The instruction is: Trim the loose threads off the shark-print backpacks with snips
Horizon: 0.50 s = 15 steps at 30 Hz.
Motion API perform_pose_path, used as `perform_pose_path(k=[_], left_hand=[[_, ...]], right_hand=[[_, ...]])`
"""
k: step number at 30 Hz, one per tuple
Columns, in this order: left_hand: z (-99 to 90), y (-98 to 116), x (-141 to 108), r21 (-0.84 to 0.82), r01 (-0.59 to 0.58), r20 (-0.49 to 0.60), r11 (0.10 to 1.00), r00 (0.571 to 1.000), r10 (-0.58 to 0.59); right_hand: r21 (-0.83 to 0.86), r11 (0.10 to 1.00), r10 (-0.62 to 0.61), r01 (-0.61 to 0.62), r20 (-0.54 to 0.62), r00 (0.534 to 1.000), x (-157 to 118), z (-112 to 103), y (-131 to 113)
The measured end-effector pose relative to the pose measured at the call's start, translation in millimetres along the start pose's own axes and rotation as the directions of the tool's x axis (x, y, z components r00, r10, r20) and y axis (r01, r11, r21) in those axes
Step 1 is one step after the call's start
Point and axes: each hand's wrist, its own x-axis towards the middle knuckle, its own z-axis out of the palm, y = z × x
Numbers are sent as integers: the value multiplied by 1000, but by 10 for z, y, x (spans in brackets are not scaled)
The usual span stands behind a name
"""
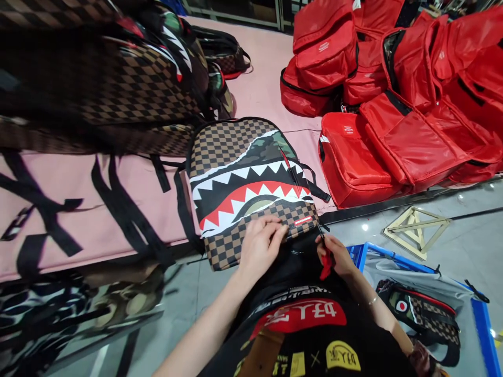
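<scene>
- Pink bench (263, 42) stretches beyond our fingers, with red bags (365, 152) heaped past the right ones and checkered bags (145, 78) piled past the left, stacked, we judge, to keep the two kinds apart.
- Shark-mouthed backpack (236, 146) lies face up just beyond our fingers, its bottom at the bench's near edge, probably so both hands reach the lower side without stretching.
- Our left hand (259, 243) curls its fingers over that lower side, apparently steadying it; whether they pinch the fabric or merely rest there, we cannot tell.
- Our right hand (334, 251) has its fingers wrapped around a red-handled tool (326, 266), dark tip pointed at the backpack's near right corner, a close hold that likely favours fine control.
- Black straps (118, 204) trail across the bench, left of our left fingers.
- Blue crate (485, 324), right of our right fingers and below bench level, holds a small checkered bag (436, 309).
</scene>
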Motion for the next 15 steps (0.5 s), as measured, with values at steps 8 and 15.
perform_pose_path(k=[8, 15], left_hand=[[208, 69, 189, 265, 147, 5, 953, 988, -153], [216, -4, 217, 132, 190, 57, 973, 978, -199]], right_hand=[[411, 846, 251, -340, 255, 934, 17, 476, 69], [398, 824, 334, -403, 232, 913, 39, 601, 10]])
